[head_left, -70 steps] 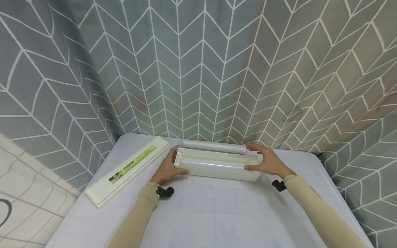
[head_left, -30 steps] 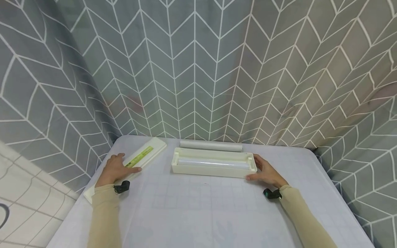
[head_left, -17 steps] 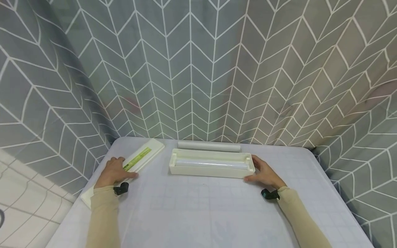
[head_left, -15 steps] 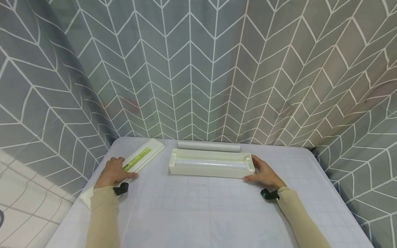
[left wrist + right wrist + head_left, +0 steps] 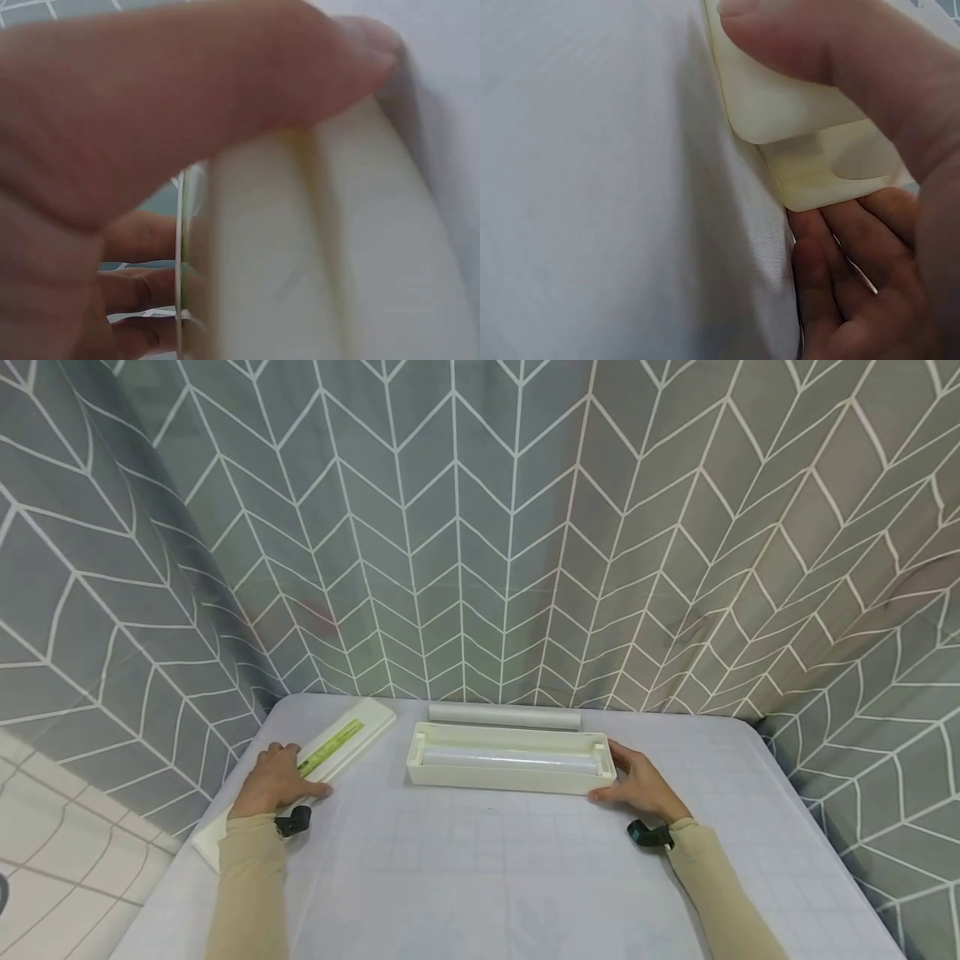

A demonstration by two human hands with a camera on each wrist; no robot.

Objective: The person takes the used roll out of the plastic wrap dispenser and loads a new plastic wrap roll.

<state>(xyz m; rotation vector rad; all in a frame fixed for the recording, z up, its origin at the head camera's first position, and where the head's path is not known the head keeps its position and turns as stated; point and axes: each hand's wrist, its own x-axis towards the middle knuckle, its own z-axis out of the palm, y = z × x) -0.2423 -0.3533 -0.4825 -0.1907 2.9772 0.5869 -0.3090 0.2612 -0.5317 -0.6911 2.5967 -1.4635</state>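
A long cream plastic cling film box [image 5: 495,778] lies lidless at the back middle of the table, with a clear, shiny film roll [image 5: 510,759] inside. My right hand [image 5: 640,783] holds its right end, thumb on the front wall. The right wrist view shows fingers against the far side of the box [image 5: 780,112]. To the left, its long lid [image 5: 367,724], with a green label, lies at a slant. My left hand [image 5: 273,778] grips the lid across its width; the left wrist view has the thumb over the near edge of the lid [image 5: 262,262] and fingers beyond.
Behind the box, a grey-white tube [image 5: 504,716] lies along the table's back edge. A white cloth [image 5: 450,877] covers the table. Grey patterned curtains [image 5: 480,527] hang close behind and at both sides.
My left hand has let go of the box's left end and moved left onto the lid. The right hand stays at the box's right end. Little has moved in the last half second.
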